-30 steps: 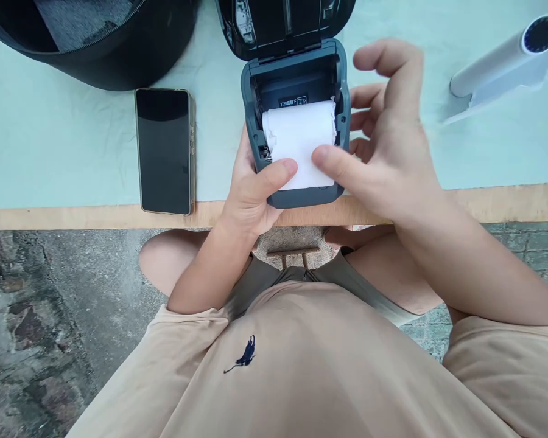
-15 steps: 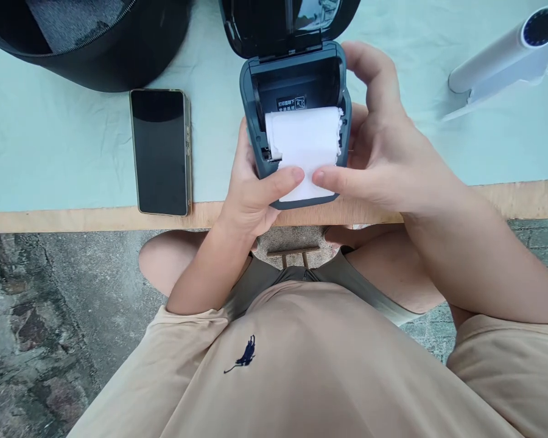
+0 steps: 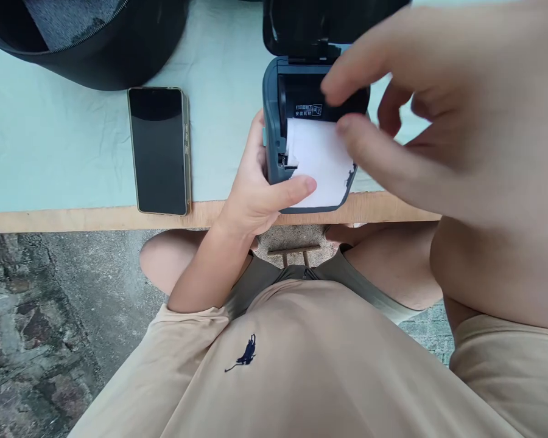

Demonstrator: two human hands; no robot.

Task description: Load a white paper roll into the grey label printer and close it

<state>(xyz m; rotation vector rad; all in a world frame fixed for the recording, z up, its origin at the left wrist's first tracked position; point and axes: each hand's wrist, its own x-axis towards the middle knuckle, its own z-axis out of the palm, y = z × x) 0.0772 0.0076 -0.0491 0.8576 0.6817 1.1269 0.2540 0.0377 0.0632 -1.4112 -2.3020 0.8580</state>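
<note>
My left hand (image 3: 267, 188) grips a small dark blue-grey label printer (image 3: 270, 103) from its left side, with the thumb pressed on the white paper (image 3: 322, 158). The printer's black lid (image 3: 296, 30) stands raised at the far side. Inside the bay lies the paper, its strip drawn out over the near edge; its right edge looks ragged. My right hand (image 3: 420, 115) hovers over the right part of the printer, blurred, thumb and forefinger apart with nothing seen between them. It hides part of the lid and the bay's right side.
A phone (image 3: 159, 152) lies face up left of the printer, near the table's wooden edge (image 3: 73, 219). Behind it stands a black zippered case (image 3: 132, 55) with grey lining. A pale green cloth (image 3: 91, 140) covers the tabletop.
My right hand has let go of the printer and paper and risen over the bay. The printer has shifted right in my left hand. The white paper roll at right is no longer visible.
</note>
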